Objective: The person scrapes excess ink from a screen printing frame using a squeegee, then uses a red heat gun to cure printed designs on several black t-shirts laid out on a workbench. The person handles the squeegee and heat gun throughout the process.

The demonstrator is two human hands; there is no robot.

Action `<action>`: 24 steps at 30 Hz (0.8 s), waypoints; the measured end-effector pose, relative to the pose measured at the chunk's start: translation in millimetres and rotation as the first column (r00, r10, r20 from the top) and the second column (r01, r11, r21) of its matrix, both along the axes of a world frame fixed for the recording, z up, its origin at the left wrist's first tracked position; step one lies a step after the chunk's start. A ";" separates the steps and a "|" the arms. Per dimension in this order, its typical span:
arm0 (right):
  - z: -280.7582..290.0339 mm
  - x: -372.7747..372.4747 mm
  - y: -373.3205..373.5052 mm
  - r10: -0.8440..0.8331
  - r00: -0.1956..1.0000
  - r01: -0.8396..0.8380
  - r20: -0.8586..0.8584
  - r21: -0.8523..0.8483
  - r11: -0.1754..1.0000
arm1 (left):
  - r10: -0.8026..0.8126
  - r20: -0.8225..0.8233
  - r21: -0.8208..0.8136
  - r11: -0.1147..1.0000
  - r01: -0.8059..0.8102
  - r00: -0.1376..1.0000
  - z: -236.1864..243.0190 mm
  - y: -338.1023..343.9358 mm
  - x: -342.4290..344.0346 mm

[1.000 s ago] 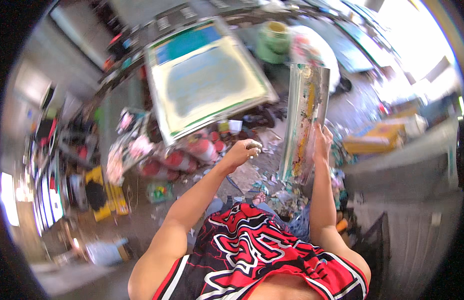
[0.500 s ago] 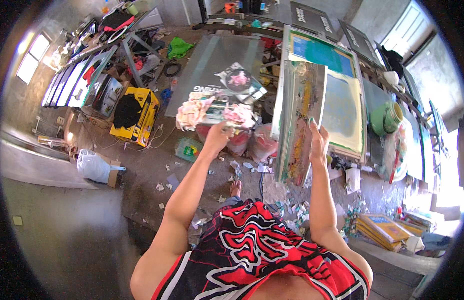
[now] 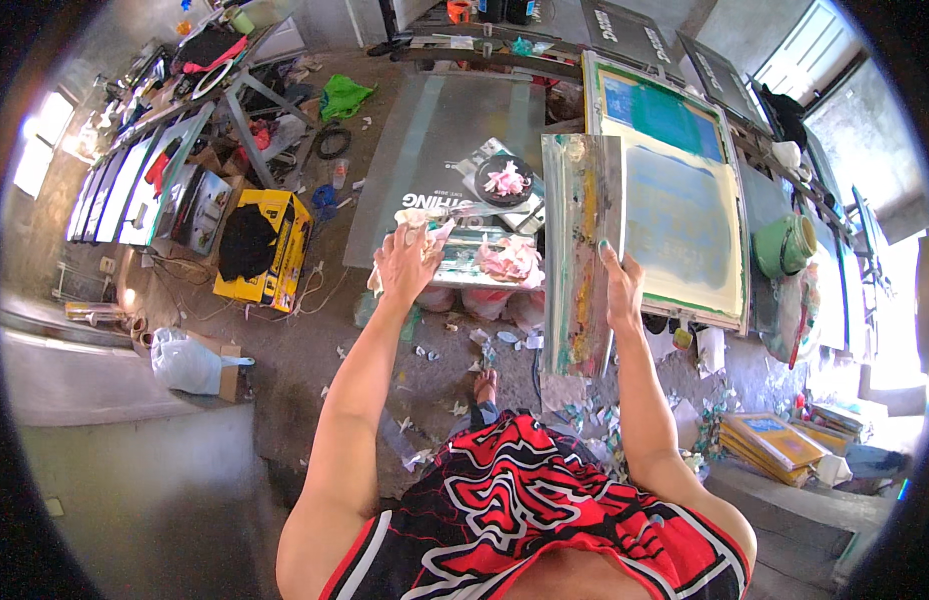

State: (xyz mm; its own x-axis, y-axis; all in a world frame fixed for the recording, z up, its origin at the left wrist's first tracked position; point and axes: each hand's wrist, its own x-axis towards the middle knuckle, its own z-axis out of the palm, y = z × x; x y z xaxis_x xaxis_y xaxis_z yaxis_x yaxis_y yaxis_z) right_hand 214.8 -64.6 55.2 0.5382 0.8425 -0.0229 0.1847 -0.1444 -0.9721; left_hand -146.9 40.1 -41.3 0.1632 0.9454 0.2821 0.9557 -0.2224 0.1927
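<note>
My right hand point(image 3: 624, 287) grips the right edge of a long, narrow paint-stained panel point(image 3: 585, 220), thumb on its face. The panel is upright in view, streaked with yellow, orange and grey. My left hand point(image 3: 405, 265) is closed on a crumpled, pale pinkish rag point(image 3: 427, 226) at the near edge of the glass-like table point(image 3: 435, 115). Beside it, a pink crumpled wad point(image 3: 510, 260) lies on the near part of the table. Behind that sits a round black dish point(image 3: 504, 180) with pink scraps in it.
A screen-printing frame point(image 3: 737, 225) with cream and blue areas lies behind the panel to the right. A green bucket point(image 3: 783, 247) hangs farther right. A yellow box point(image 3: 293, 240) stands on the left floor. Paper scraps litter the floor; stacked frames point(image 3: 770, 445) lie low right.
My left hand has moved left and up onto the pale rag and closed on it. The panel in my right hand has shifted slightly left. The whole view has turned a little.
</note>
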 end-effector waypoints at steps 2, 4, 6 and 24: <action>-0.6 3.9 0.6 -0.016 1.000 0.015 -0.002 -0.046 0.999 | -0.005 0.017 -0.053 0.999 0.006 1.000 -10.6 5.4 -2.4; -1.5 6.9 0.4 -0.055 0.998 0.054 -0.003 -0.103 0.993 | -0.041 0.017 0.116 0.993 0.039 0.999 -19.5 8.1 -6.1; -3.6 8.2 -0.2 -0.034 0.999 0.032 -0.024 -0.071 0.997 | -0.037 0.027 0.129 0.991 0.034 0.999 -22.1 13.2 -6.6; 7.5 62.2 -91.6 -0.111 0.994 0.110 -0.001 0.091 0.990 | 0.128 0.967 0.007 0.849 0.528 -0.219 221.8 -35.8 261.5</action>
